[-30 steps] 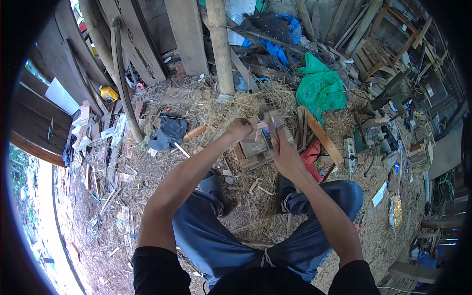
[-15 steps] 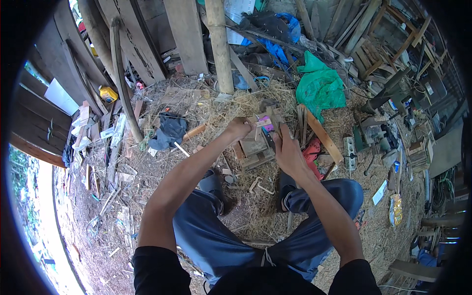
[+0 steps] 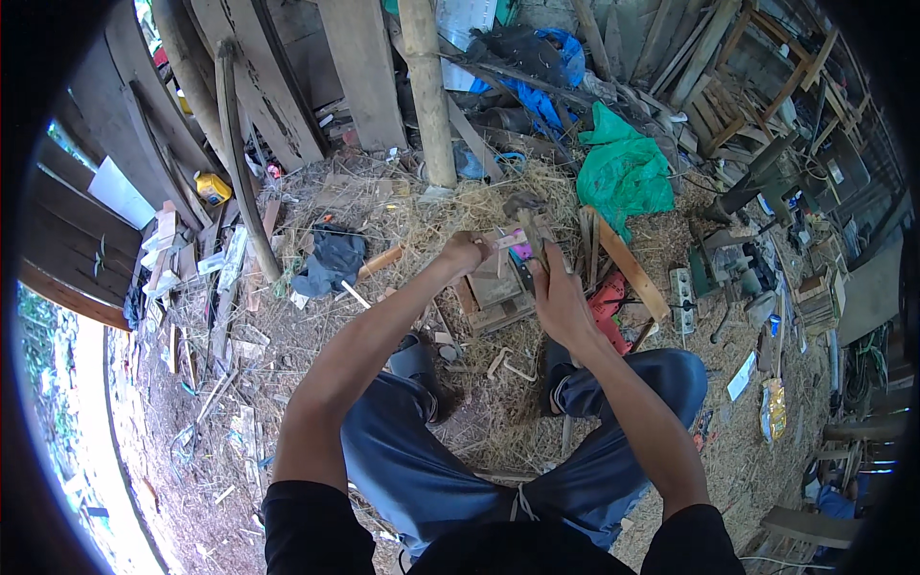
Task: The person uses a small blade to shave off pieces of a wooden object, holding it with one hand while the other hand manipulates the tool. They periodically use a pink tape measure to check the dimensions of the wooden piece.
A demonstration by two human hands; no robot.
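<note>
My left hand is closed on a small pale wooden strip, which reaches right toward my other hand. A bright pink-purple patch shows at the strip's right end. My right hand is closed around a brown wooden piece that points up and away from me; what kind of thing it is, I cannot make out. Beside my right fingers is a dark, narrow object, partly hidden. Below both hands a wooden block rests on the straw-covered ground between my feet.
A red power tool and a long board lie to the right, with a white power strip beyond. Green sheeting is at the far right, black plastic at left. A wooden post stands ahead.
My right hand and the brown piece have shifted very slightly. My left hand keeps its grip on the pale strip, almost in the same place.
</note>
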